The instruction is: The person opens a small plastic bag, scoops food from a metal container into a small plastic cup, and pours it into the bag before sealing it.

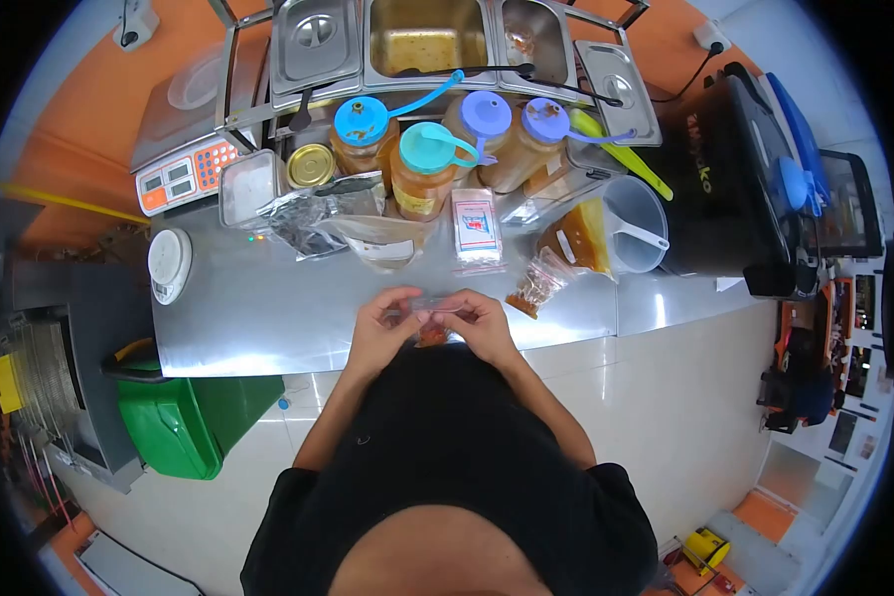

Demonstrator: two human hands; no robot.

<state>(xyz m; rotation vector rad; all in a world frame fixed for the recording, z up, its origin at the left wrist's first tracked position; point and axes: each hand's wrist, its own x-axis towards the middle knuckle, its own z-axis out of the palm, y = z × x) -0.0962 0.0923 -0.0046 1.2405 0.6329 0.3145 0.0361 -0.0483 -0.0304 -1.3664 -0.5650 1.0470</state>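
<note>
At the front edge of the steel table, my left hand and my right hand pinch the top of a small clear plastic bag. Something reddish-orange shows in its lower part, just below my thumbs. Beyond my right hand lies another small plastic bag with reddish-brown contents. A pack of plastic bags with a printed label lies ahead of my hands. Left of that pack is an opened clear bag, beside a crumpled silver pouch.
Several jars with pump lids, one a turquoise-lidded jar, stand at the back. A measuring jug and brown-filled bag are on the right. Left are a kitchen scale and price scale. A green bin stands below.
</note>
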